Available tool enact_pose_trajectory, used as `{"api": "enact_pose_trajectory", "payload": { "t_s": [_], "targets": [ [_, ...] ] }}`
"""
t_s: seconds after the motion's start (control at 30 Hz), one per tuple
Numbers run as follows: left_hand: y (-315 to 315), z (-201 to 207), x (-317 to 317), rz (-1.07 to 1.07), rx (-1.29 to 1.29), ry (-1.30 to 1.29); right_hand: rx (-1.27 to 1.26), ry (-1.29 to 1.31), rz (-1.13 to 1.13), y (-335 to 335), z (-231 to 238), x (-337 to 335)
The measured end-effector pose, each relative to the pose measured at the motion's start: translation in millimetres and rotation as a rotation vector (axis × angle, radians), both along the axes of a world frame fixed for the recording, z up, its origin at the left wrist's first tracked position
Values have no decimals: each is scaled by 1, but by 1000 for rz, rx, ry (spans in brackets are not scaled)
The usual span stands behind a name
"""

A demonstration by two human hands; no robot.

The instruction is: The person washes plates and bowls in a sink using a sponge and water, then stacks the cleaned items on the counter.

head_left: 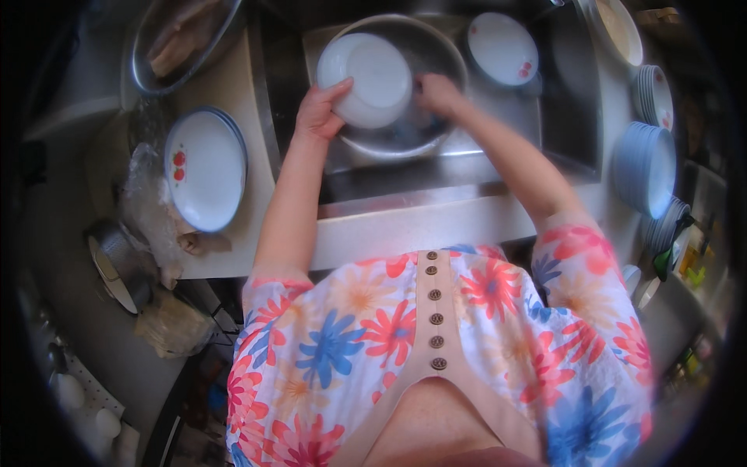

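Observation:
My left hand (321,111) grips the left rim of a white plate (377,74), thumb on top. The plate's pale underside with its foot ring faces up, tilted above a round metal basin (459,66) in the sink. Just to the right of the plate, my right hand (439,95) is over the basin with its fingers curled in. A dark patch shows by those fingertips, but I cannot make out what they hold. Another white plate (502,48) with a small red print rests in the right part of the sink.
Oval white plates (206,170) are stacked on the left counter beside a crumpled plastic bag (148,206). A metal bowl (140,70) stands at the far left. Stacks of plates (650,167) line the right counter. The sink's front edge (436,194) runs before me.

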State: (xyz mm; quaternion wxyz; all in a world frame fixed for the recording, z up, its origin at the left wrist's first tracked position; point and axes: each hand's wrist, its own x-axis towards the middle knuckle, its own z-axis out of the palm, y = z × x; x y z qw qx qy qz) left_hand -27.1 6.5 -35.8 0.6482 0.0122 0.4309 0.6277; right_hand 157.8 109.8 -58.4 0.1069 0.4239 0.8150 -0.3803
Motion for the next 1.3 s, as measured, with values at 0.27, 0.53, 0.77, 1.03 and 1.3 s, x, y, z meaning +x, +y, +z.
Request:
{"api": "enact_pose_trajectory", "payload": {
  "t_s": [0.27,0.53,0.77,1.03,1.3],
  "targets": [
    [-13,51,-12,-38,276,-87,62,388,-438,22,22,28],
    [-31,87,-13,2,371,-29,-377,265,-943,41,23,109],
    [-32,97,-14,54,464,-462,-263,612,-924,20,63,84],
    [-27,108,5,118,407,-448,-89,818,-432,-44,160,15],
    [-28,114,7,162,317,-317,-774,976,-573,-43,166,9]
  ]
}}
